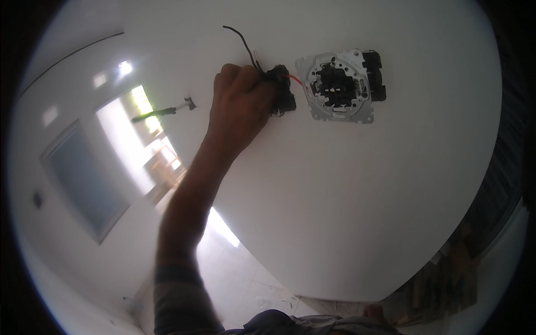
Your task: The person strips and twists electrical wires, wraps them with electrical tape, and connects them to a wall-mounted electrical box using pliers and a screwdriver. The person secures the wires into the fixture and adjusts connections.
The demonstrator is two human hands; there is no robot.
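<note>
My left hand (241,103), upper centre of the frame, is bent inward with its fingers at the black box (286,97); the fingertips are hidden, so I cannot tell whether they are clamped on it or merely pressing. What I take for my right hand (374,312) shows as a small rounded shape at the lower edge, its state unreadable.

The dark wire (239,36) rises from beside the knuckles in a loose curve; its upper tip hangs free. The red wire (295,79), bright and smooth-skinned, spans the short gap between box and plate (312,106).

Progress, by my judgement: partial. Done: the plate stands at the wall (335,201) with its core (335,86) in the middle, and the red wire reaches it. Left: the dark wire has a loose end, the box at my fingers shows no plate, and no cover is on anything.

Materials: the plate is thin grey metal, squarish, with notched corners and a round ring (it sits slightly askew, I note). The core is matt black and blocky. A second box (376,75), dark and ragged in outline, adjoins the plate's right side. The wall is plain, smooth and off-white. Outward, a bluish panel (86,178) hangs left of frame, and pale, glossy floor (262,285) lies below.
</note>
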